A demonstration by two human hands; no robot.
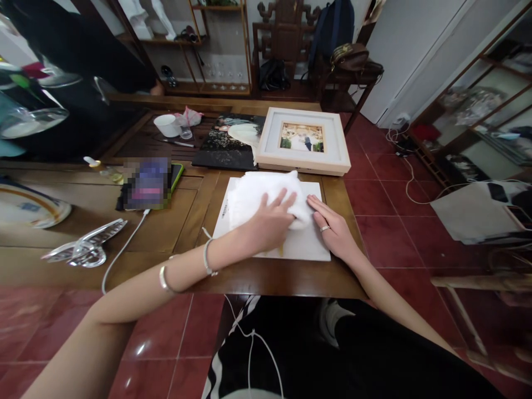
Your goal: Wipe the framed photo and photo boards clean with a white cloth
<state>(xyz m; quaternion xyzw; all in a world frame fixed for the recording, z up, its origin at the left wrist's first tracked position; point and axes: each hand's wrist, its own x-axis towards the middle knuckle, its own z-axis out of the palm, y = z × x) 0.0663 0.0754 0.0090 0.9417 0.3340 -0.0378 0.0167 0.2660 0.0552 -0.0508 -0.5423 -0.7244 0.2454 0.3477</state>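
Observation:
A white rectangular panel (305, 249) with a barcode along its left side lies flat near the table's front edge. Over much of it spreads a folded white cloth (253, 194). My left hand (274, 221) presses down on the cloth with fingers apart, its thumb side gathering the right part of the fabric. At the panel's right edge rests my right hand (332, 230), fingers stretched out against the panel and nothing held. A small yellowish patch (281, 249) shows just below my left hand; what it is I cannot make out.
Behind the panel are a light wooden picture frame (272, 160) and a dark photo print (220, 147). Leftward lie a phone (149, 185) with a white cable (124, 249), a clear hair claw (89, 244), a dropper bottle (106, 170) and a white cup (167, 125). A dark-clothed person (95, 44) is at far left.

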